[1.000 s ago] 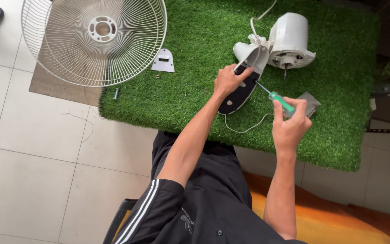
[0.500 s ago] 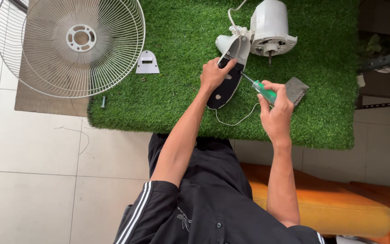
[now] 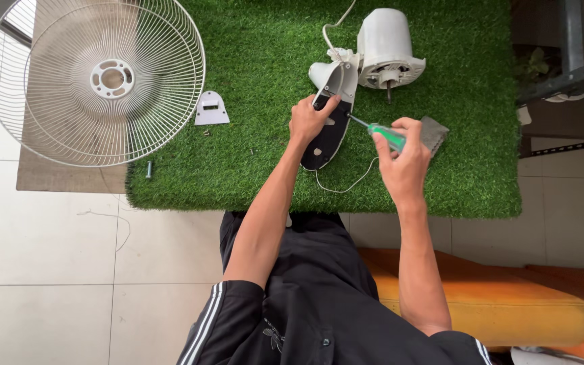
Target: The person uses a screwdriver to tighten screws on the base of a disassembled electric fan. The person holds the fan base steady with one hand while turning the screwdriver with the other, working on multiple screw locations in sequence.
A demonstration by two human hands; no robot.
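My left hand (image 3: 310, 119) presses down on the black and white fan neck housing (image 3: 329, 132), which lies on the green turf mat (image 3: 251, 162). My right hand (image 3: 403, 159) grips a green-handled screwdriver (image 3: 383, 135), its metal tip touching the housing's right edge. The white fan motor (image 3: 383, 47) with its shaft lies just beyond, joined to the housing. A thin white wire (image 3: 346, 186) loops out from under the housing.
A round white wire fan grille (image 3: 96, 78) rests at the left, half on the mat. A small white cover plate (image 3: 211, 108) and loose screws (image 3: 205, 132) lie beside it. A bolt (image 3: 149, 169) lies at the mat's left edge. An orange cushion (image 3: 481, 297) is under me.
The view has shifted slightly. Both hands stay on the housing and screwdriver, and the screwdriver tip has come closer to the housing's side.
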